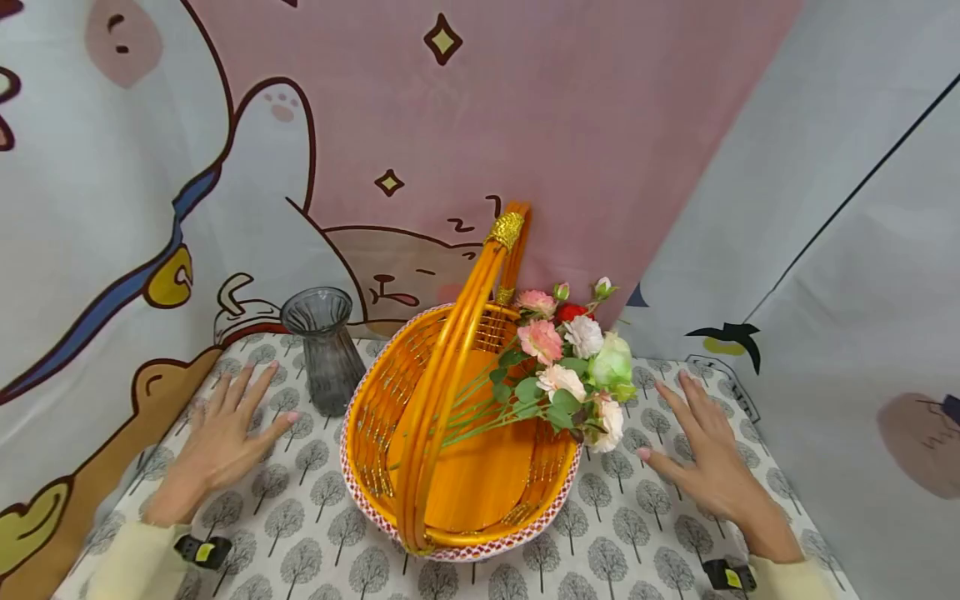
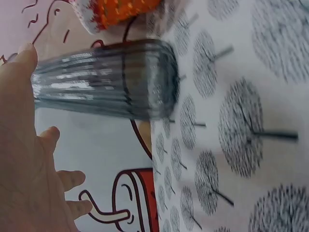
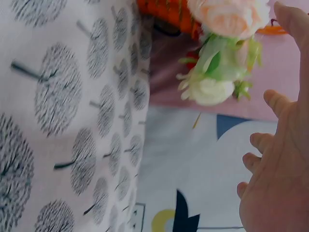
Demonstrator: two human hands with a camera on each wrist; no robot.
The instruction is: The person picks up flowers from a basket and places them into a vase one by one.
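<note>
An orange woven basket point(image 1: 465, 492) with a tall arched handle point(image 1: 442, 375) stands in the middle of the table. Artificial flowers point(image 1: 562, 367) in pink, white, red and pale green lie in it, their heads over the right rim and their green stems point(image 1: 468, 421) inside. To the basket's left, a grey ribbed glass vase point(image 1: 330, 367) stands upright. My left hand point(image 1: 225, 433) is spread left of the vase, holding nothing; the vase point(image 2: 106, 79) shows beyond its fingers in the left wrist view. Right of the flowers, my right hand point(image 1: 705, 458) is also spread and holds nothing.
A white cloth point(image 1: 300, 533) printed with grey trees covers the table. Behind it hangs a pink and white cartoon curtain point(image 1: 600, 125), close to the basket and vase. A pale curtain point(image 1: 862, 292) borders the right side.
</note>
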